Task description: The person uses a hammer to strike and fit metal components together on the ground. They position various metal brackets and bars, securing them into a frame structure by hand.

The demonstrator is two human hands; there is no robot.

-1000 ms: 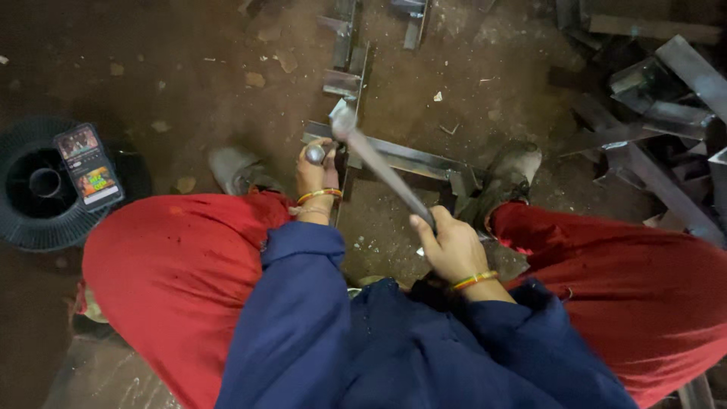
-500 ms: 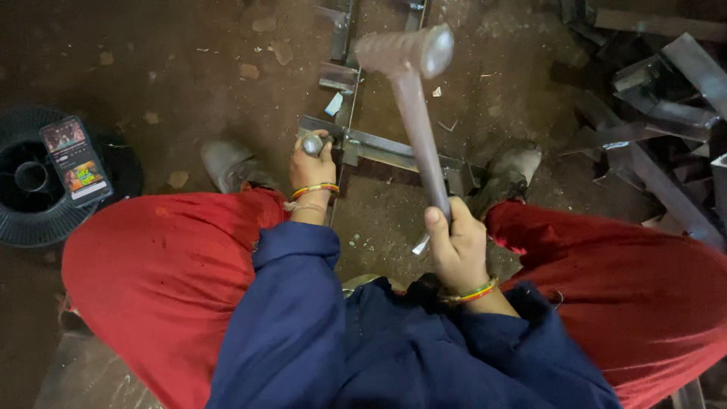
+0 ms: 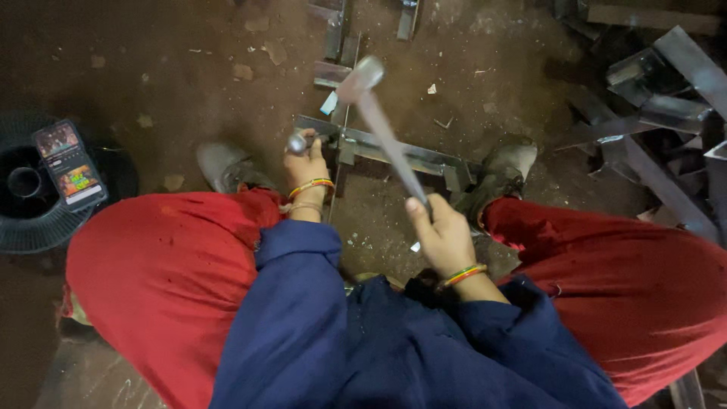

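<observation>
Head view: phone [image 3: 68, 164] atop wire spool [image 3: 34, 227]

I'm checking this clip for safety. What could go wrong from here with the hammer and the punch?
1. The left hand grips the short metal punch just below its top, bare; a hammer blow that lands off centre could hit the fingers.
2. The right hand holds the hammer near the handle's end, so aim may be looser.
3. Both shoes sit close beside the metal frame.
</observation>
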